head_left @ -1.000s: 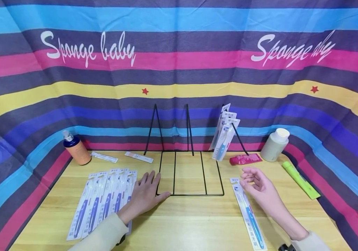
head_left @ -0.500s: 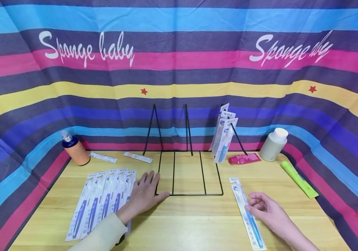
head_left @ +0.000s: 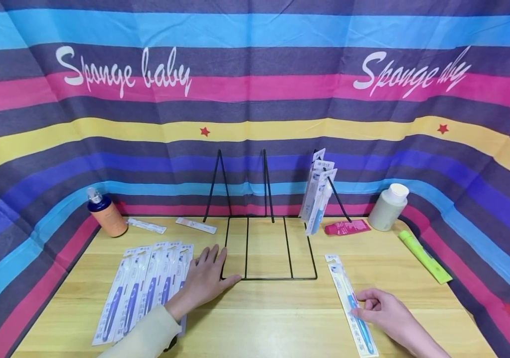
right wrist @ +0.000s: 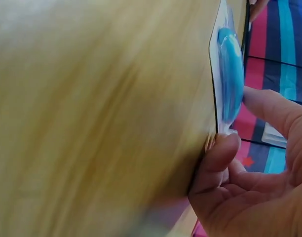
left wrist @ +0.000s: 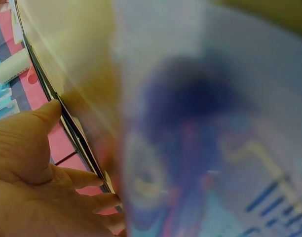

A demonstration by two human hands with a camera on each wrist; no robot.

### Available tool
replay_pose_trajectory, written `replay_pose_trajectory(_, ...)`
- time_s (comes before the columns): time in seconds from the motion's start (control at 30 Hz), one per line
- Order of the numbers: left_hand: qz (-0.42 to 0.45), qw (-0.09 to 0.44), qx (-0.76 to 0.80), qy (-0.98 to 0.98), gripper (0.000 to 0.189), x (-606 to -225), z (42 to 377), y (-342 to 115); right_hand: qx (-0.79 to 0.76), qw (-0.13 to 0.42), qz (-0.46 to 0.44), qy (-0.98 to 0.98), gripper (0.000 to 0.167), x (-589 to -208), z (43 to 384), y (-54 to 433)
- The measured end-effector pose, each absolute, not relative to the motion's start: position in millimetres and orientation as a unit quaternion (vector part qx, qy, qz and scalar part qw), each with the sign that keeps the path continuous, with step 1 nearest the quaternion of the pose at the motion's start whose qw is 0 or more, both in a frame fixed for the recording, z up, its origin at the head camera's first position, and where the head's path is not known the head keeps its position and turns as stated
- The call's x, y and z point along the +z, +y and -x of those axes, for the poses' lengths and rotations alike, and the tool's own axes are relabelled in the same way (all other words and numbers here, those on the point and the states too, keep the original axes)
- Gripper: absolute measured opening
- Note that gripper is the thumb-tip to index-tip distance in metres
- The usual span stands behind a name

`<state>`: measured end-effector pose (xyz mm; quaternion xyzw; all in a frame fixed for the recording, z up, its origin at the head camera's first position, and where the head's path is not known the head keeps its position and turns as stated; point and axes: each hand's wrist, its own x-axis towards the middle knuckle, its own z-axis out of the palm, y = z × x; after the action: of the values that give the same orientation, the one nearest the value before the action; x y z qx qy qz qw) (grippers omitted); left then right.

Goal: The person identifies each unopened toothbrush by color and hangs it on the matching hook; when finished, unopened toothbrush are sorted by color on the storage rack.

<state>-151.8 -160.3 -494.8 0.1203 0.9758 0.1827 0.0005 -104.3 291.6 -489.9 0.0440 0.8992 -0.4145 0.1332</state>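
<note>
A blue toothbrush in a blister pack (head_left: 342, 278) lies on the table at the right. My right hand (head_left: 384, 311) grips its right edge about midway along: the thumb touches the clear blister and the curled fingers meet the card edge, as the right wrist view shows. My left hand (head_left: 206, 273) rests with spread fingers at the near left corner of the black wire rack (head_left: 277, 279). Under and beside the left forearm lie several packs of purple toothbrushes (head_left: 149, 293). Blue toothbrush packs (head_left: 322, 199) hang from the rack's right prong.
At the back left stand an orange bottle (head_left: 108, 216) and two slim white packets, one a packet (head_left: 196, 225) near the rack. To the right are a pink tube (head_left: 348, 227), a grey bottle (head_left: 387, 208) and a green tube (head_left: 425, 257). A striped cloth (head_left: 255, 109) encloses the table.
My right hand has come down from beside the pack's top to its middle and now takes hold of its edge. The hanging packs have turned slightly. My left hand stays put.
</note>
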Motion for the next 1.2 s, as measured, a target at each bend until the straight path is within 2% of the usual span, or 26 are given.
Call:
replay_pose_trajectory(0.17,-0.122,-0.003,0.179,0.976,0.09,-495.5,151.0,-160.6,-0.401,0.137,-0.064,0.903,0.039,-489.3,105.5,287.4)
replay_pose_trajectory(0.3,-0.121,-0.006,0.177,0.977,0.09,-495.5,150.8,-160.9,-0.409,0.143,-0.073,0.898,0.04,-488.9,105.9,285.1)
replay_pose_trajectory(0.6,-0.123,-0.01,0.181,0.976,0.089,-497.8,151.1,-161.5,-0.43,0.154,-0.045,0.889,0.037,-489.8,104.2,294.8)
replay_pose_trajectory(0.7,-0.125,-0.009,0.18,0.976,0.089,-499.0,151.5,-161.5,-0.451,0.172,-0.037,0.875,0.041,-489.1,103.3,298.3)
replay_pose_trajectory(0.97,-0.125,-0.007,0.184,0.975,0.089,-497.0,150.9,-160.9,-0.585,0.265,0.056,0.765,0.067,-495.1,102.9,314.7)
replay_pose_trajectory(1.2,-0.126,-0.012,0.18,0.976,0.089,-497.1,150.3,-161.4,-0.698,0.33,0.041,0.634,0.065,-496.8,105.6,316.6)
